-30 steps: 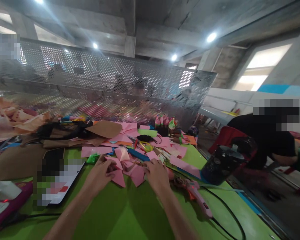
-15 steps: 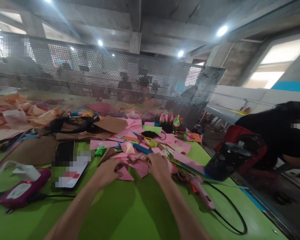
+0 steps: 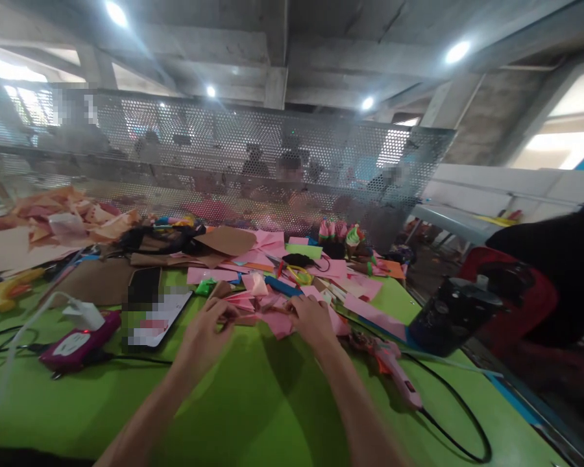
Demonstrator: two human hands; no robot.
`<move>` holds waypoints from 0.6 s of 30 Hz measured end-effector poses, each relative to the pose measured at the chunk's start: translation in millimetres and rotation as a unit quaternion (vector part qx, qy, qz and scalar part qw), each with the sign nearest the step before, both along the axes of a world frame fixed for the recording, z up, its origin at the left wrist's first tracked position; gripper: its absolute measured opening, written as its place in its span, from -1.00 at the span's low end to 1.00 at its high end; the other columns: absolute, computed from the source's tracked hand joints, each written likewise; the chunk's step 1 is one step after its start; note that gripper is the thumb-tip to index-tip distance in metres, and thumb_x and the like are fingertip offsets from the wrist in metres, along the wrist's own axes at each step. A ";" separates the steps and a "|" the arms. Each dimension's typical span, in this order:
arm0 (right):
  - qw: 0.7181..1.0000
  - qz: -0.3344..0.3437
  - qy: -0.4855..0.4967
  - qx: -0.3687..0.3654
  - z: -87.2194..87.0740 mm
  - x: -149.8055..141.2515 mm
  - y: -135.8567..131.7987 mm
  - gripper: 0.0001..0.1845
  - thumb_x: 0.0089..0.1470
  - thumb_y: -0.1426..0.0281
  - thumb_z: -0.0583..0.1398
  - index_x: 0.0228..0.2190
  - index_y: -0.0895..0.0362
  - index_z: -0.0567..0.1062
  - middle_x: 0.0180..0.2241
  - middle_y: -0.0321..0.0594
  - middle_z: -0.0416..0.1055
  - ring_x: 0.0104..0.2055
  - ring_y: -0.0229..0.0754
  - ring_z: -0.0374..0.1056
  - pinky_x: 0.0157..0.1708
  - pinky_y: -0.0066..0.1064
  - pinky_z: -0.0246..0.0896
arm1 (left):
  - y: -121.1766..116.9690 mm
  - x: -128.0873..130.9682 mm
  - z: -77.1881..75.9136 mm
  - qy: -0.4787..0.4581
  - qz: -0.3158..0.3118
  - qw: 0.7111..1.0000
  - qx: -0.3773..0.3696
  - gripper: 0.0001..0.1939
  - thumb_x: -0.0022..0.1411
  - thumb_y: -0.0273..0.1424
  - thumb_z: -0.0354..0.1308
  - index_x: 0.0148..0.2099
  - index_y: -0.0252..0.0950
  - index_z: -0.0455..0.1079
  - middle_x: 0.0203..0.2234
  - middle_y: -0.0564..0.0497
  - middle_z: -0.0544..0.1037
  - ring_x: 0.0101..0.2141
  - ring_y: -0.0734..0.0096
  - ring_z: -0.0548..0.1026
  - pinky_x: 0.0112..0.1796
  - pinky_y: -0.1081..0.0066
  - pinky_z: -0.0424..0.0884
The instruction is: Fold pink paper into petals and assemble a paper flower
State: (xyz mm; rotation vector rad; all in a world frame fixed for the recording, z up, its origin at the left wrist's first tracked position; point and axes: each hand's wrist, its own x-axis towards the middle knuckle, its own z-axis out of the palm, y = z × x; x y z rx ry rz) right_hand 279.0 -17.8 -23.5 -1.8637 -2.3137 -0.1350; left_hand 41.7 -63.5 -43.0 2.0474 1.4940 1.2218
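Note:
My left hand [image 3: 210, 326] has its thumb and fingertips pinched on the edge of a piece of pink paper [image 3: 246, 319] above the green table. My right hand [image 3: 312, 319] is closed, its fingers bent down at the right side of the pink paper scraps [image 3: 277, 324]; what lies between its fingertips is hidden. Behind the hands a blue stick-like tool [image 3: 281, 285] lies on the scraps, with a yellow-handled pair of scissors [image 3: 302, 275] beyond it. Just right of my right hand rests a pink glue gun [image 3: 394, 366] with a black cord.
A phone [image 3: 168, 318] and a purple power strip [image 3: 80, 344] with a white plug lie at left. A dark tumbler [image 3: 450, 318] stands near the right edge. Paper ice-cream cones [image 3: 353, 240] stand at the back before a perforated metal screen [image 3: 253, 162]. A person in black [image 3: 564, 259] is at right.
My left hand has drawn its fingertips together on a pink piece, whose pointed end no longer lies flat below them. My right hand stays nearly in place. The view has swung slightly left.

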 end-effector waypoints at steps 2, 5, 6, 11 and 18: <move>1.000 0.006 -0.004 0.000 -0.4 -1.6 -2.8 -0.78 0.23 0.45 0.07 -0.20 0.06 0.50 -0.14 -0.16 0.48 -0.04 -0.05 0.29 -0.13 -0.28 -0.03 | -16.9 2.9 -2.8 0.024 0.013 0.999 0.025 -0.77 0.20 -0.50 -0.05 -0.26 -0.22 0.44 -0.24 -0.04 0.48 -0.17 0.25 0.47 -0.13 0.30 0.34; 1.000 0.004 -0.007 0.003 -1.9 -3.9 -6.7 -0.71 0.24 0.50 0.01 -0.17 0.11 0.51 -0.13 -0.07 0.47 -0.03 -0.01 0.28 -0.12 -0.24 -0.03 | -39.8 6.0 -12.4 0.069 0.001 0.997 0.025 -0.64 0.17 -0.59 -0.07 -0.20 -0.18 0.52 -0.19 -0.06 0.48 -0.13 0.21 0.46 -0.13 0.27 0.35; 1.000 0.003 -0.006 0.003 -2.3 -4.6 -7.5 -0.70 0.25 0.52 0.00 -0.16 0.12 0.51 -0.12 -0.06 0.47 -0.02 0.00 0.27 -0.11 -0.23 -0.03 | -45.9 6.3 -16.0 0.078 -0.008 0.997 0.015 -0.59 0.15 -0.63 -0.08 -0.18 -0.17 0.53 -0.19 -0.06 0.49 -0.13 0.22 0.47 -0.13 0.28 0.36; 1.000 0.012 0.019 -0.005 -0.6 -7.0 -9.3 -0.70 0.25 0.47 0.03 -0.13 0.09 0.52 -0.09 -0.08 0.45 0.00 -0.01 0.27 -0.09 -0.24 -0.01 | -64.6 4.3 -24.2 0.106 -0.027 0.994 -0.020 -0.45 0.11 -0.72 -0.09 -0.05 -0.12 0.52 -0.12 -0.01 0.56 -0.10 0.24 0.48 -0.09 0.28 0.38; 0.995 0.042 0.093 -0.015 5.5 -2.8 -9.6 -0.75 0.18 0.52 0.08 -0.16 0.10 0.50 -0.10 -0.14 0.44 -0.08 -0.12 0.35 -0.12 -0.36 0.06 | -74.1 2.9 -23.6 0.108 -0.025 0.994 -0.009 -0.63 0.18 -0.65 0.04 -0.11 -0.16 0.53 -0.17 0.01 0.61 -0.14 0.23 0.50 -0.09 0.23 0.40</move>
